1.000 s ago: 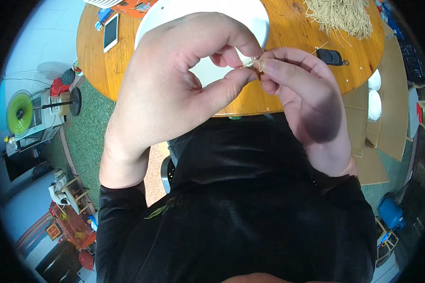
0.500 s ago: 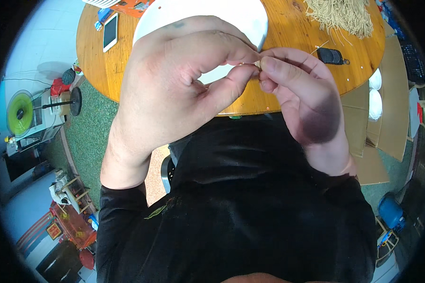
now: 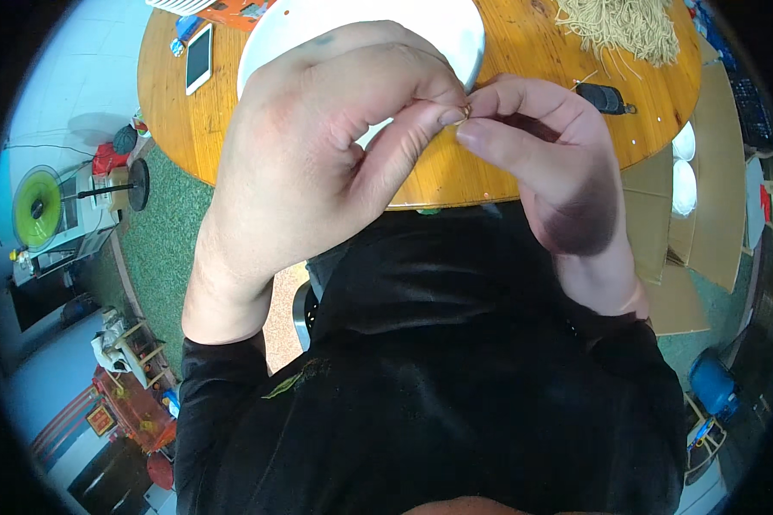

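Observation:
My left hand is closed in a pinch, thumb against forefinger, on a small loop of tan cord. From the other side my right hand meets it, its thumb and forefinger bent round the same cord. The fingertips of both hands almost touch above the near part of the round wooden table. Most of the cord is covered by the fingers, so its full shape is hidden. Behind my left hand lies a large white dish, partly covered.
A heap of beige cords lies at the table's far right, with a black key fob nearer. A white phone rests at the left. Cardboard stands right of the table; a green-bladed fan is at the left.
My right thumb has drawn down and slightly left, widening its gap from the forefinger. The left thumb has shifted left and up a little. Both hands stay at the cord.

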Demonstrator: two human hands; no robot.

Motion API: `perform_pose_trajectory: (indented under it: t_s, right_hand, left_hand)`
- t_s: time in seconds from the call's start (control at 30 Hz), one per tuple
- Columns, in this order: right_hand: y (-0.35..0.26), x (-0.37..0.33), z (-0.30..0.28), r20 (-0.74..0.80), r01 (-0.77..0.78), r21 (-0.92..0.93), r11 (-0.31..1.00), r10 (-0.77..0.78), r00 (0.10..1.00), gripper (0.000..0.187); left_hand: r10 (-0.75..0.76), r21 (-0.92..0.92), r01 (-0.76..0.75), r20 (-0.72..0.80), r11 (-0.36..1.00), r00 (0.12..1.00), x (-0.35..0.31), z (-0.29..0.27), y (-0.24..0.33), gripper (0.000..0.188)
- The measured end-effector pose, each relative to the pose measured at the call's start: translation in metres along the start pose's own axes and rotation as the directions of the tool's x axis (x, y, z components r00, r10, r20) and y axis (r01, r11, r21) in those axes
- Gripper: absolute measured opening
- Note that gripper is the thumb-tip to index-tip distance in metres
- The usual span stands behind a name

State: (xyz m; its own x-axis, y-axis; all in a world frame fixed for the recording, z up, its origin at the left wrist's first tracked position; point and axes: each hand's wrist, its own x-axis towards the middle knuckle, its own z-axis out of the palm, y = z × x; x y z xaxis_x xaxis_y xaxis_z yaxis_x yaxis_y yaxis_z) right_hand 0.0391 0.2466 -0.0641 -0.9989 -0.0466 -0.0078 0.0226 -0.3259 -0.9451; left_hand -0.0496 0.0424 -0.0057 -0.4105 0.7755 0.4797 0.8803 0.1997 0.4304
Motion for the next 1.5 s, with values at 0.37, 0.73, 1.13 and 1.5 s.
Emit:
perform_pose_trajectory:
  t_s: [0.37, 0.73, 1.13, 1.5]
  right_hand:
    - [0.023, 0.001, 0.002, 0.005, 0.238, -0.103, 0.966, -0.239, 0.971, 0.026]
    - [0.035, 0.004, 0.006, -0.064, 0.378, -0.606, 0.700, -0.516, 0.854, 0.029]
    - [0.025, -0.004, 0.002, 0.144, 0.447, -0.612, 0.653, -0.463, 0.874, 0.014]
    - [0.014, -0.010, -0.005, 0.136, 0.411, -0.695, 0.589, -0.454, 0.881, 0.013]
  left_hand:
    - [-0.249, -0.258, 0.262, 0.080, 0.930, 0.965, -0.007, -0.005, -0.002, 0.008]
    - [-0.273, -0.263, 0.295, 0.119, 0.919, 0.955, -0.009, -0.005, -0.004, 0.011]
    - [-0.369, -0.496, 0.335, 0.031, 0.801, 0.929, -0.015, -0.002, -0.006, 0.012]
    - [-0.399, -0.203, 0.390, -0.008, 0.898, 0.917, -0.009, 0.003, 0.005, 0.011]
